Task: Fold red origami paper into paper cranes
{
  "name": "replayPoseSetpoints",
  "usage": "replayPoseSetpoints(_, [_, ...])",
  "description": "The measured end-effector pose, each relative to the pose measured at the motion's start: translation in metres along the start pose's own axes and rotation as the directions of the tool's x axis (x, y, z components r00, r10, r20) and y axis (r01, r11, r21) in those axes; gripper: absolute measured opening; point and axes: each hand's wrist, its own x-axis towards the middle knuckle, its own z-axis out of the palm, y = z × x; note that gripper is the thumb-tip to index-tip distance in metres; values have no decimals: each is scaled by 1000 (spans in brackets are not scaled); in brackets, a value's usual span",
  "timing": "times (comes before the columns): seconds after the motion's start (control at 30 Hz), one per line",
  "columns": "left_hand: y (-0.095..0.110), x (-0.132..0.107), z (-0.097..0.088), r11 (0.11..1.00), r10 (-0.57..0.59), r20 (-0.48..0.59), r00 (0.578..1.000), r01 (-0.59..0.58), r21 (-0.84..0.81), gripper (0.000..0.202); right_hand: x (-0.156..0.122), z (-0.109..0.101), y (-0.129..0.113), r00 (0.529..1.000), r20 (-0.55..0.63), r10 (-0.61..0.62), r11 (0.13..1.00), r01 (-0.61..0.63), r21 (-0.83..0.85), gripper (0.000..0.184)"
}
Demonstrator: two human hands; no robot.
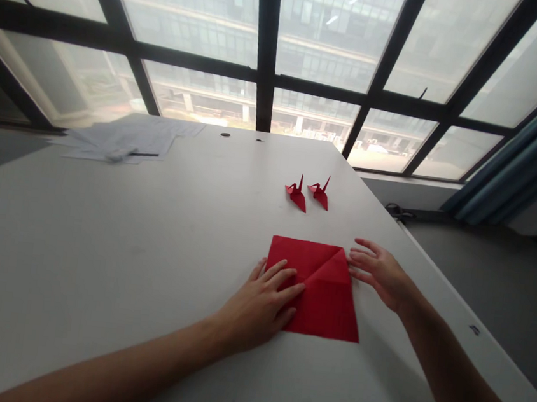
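A square sheet of red paper (pixel 327 303) lies on the white table, with a diagonal crease running to its far right corner. Spread flat over its left part is my left hand (pixel 260 305), fingers apart, covering the near left corner. My right hand (pixel 381 270) is at the far right corner, fingers stretched out and apart; whether a fingertip touches the paper edge I cannot tell. Beyond the sheet stand two folded red paper cranes, the left crane (pixel 297 195) and the right crane (pixel 319 195), side by side and apart from both hands.
The white table (pixel 122 262) reaches to large windows (pixel 211 16) with dark frames. White papers (pixel 107 136) lie in a loose pile at the far left, a dark pen (pixel 145 154) on them. A blue curtain (pixel 518 150) hangs at the right, beyond the table's right edge.
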Motion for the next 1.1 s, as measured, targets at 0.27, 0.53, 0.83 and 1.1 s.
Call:
replayPoseSetpoints(0.27, [-3,0,1,1000,-6,19,1000,6,14,41,2,4,6,982,175,75,995,-61,-80,26])
replayPoseSetpoints(0.53, [-5,2,-1,1000,-11,41,999,11,4,49,-2,16,12,957,114,-268,884,291,-366,23])
replayPoseSetpoints(0.83, [-7,3,1,995,-15,-21,1000,13,-100,43,-47,40,8,679,361,-639,508,725,-464,44])
replayPoseSetpoints(1.1, [-35,18,-9,684,-639,-450,624,193,-704,20,-64,52,22,562,600,-569,295,821,-488,56])
